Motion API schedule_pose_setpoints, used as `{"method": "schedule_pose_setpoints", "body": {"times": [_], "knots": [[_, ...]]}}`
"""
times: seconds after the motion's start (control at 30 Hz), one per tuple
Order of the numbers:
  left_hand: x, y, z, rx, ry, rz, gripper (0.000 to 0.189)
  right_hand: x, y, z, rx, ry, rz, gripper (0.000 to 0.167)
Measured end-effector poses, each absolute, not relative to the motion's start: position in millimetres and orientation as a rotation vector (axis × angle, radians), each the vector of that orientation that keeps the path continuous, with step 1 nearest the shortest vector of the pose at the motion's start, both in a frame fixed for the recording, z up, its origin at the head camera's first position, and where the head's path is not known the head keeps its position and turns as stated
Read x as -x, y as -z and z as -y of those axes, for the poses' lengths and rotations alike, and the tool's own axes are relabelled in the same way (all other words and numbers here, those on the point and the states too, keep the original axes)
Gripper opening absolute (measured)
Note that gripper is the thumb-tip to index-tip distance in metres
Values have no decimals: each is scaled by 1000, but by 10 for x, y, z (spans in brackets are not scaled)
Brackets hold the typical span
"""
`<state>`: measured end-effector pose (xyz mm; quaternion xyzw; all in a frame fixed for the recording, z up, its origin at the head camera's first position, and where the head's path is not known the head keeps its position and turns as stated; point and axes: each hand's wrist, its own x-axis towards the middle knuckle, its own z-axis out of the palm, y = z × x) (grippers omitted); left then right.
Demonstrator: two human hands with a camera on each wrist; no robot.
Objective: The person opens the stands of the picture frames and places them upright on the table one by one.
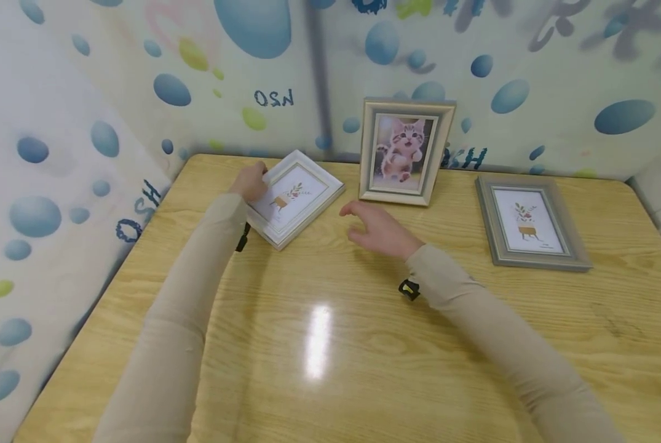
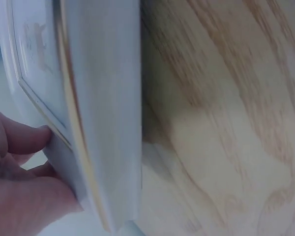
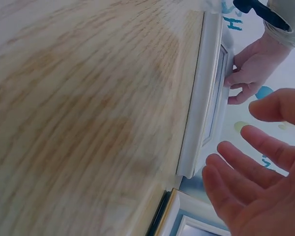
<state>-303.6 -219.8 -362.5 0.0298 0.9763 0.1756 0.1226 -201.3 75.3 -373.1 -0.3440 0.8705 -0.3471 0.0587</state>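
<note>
A white picture frame (image 1: 297, 195) with a potted-plant print lies face up and turned at an angle near the back left of the table. My left hand (image 1: 249, 181) pinches its left edge; in the left wrist view the thumb (image 2: 27, 138) presses on the frame's border and the other fingers are partly hidden. Between the white frame and a standing frame with a kitten picture (image 1: 402, 154), my right hand (image 1: 382, 231) hovers with loosely bent, spread fingers. Nothing is in the right hand, as the right wrist view shows.
A grey picture frame (image 1: 529, 223) with a similar plant print lies face up on the right of the wooden table (image 1: 363, 357). Close behind the table's back edge hangs a wall covering (image 1: 319, 74) patterned with blue and green ovals.
</note>
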Motion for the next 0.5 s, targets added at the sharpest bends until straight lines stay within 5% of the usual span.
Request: {"method": "schedule_pose_setpoints", "body": {"times": [0.13,0.37,0.5], "knots": [[3037,3602,2242,-121,-516,-2837,51,2009,3711,-695,1036,1078,-2599,53],[2979,3525,2223,-134,-509,-2833,42,2056,3718,-681,975,1138,-2602,103],[2985,3524,2237,-134,-497,-2803,42,2094,3731,-726,971,1156,-2618,110]]}}
